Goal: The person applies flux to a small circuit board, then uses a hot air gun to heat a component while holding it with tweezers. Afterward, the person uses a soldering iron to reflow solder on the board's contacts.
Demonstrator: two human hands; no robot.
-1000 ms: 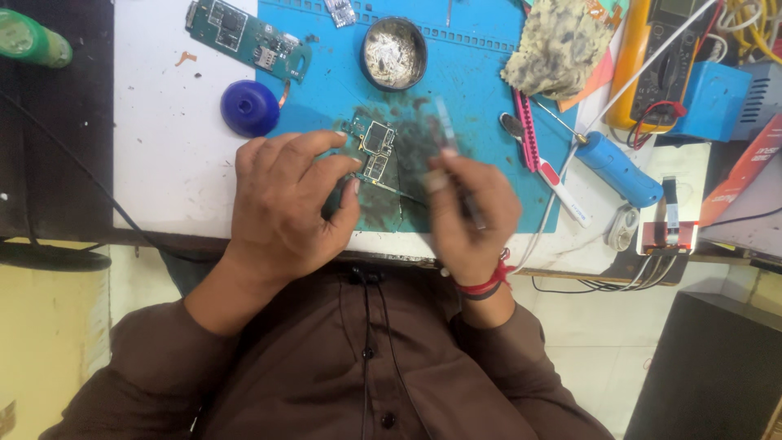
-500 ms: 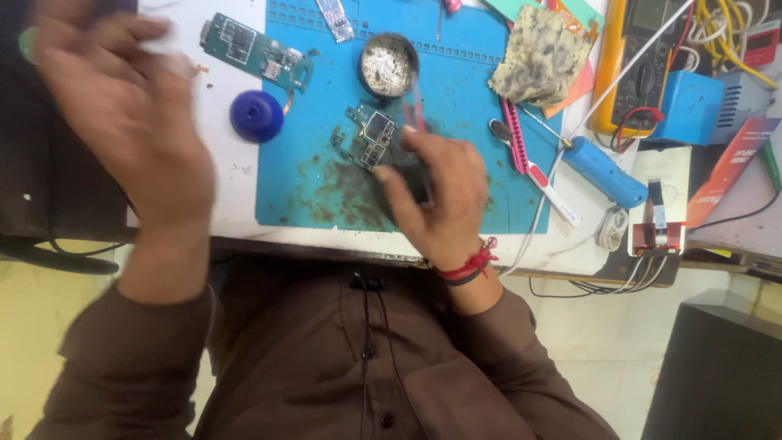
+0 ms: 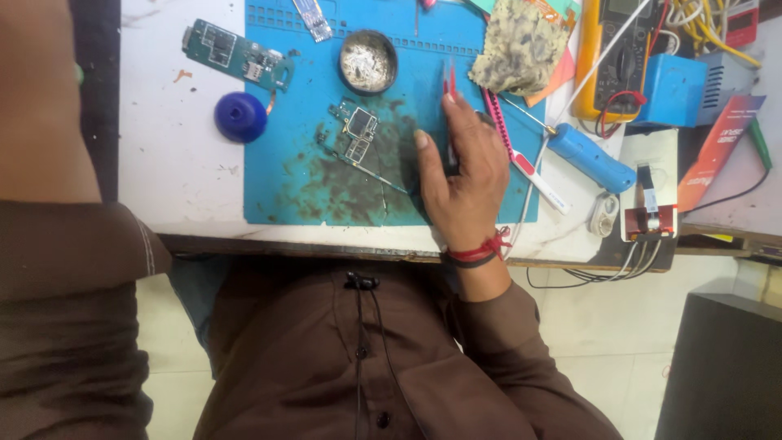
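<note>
My right hand (image 3: 463, 167) lies flat on the stained blue work mat (image 3: 285, 175), fingers closed over thin red-tipped tweezers (image 3: 450, 80) that stick out past the fingertips. A small phone circuit board (image 3: 355, 135) lies on the mat just left of my thumb, untouched. My left hand is out of the picture; only its raised forearm (image 3: 41, 98) and brown sleeve (image 3: 65, 269) show at the left edge.
On the mat are a round metal tin (image 3: 368, 62), a grimy sponge (image 3: 521, 45) and a pink-and-white tool (image 3: 525, 159). A green circuit board (image 3: 236, 53) and blue cap (image 3: 240, 116) lie on the white table. A blue-handled iron (image 3: 590, 159), multimeter (image 3: 623, 57) and wires crowd the right.
My left hand let go of the small board, rose up and left the view. My right hand slid right and settled flat on the mat with the tweezers.
</note>
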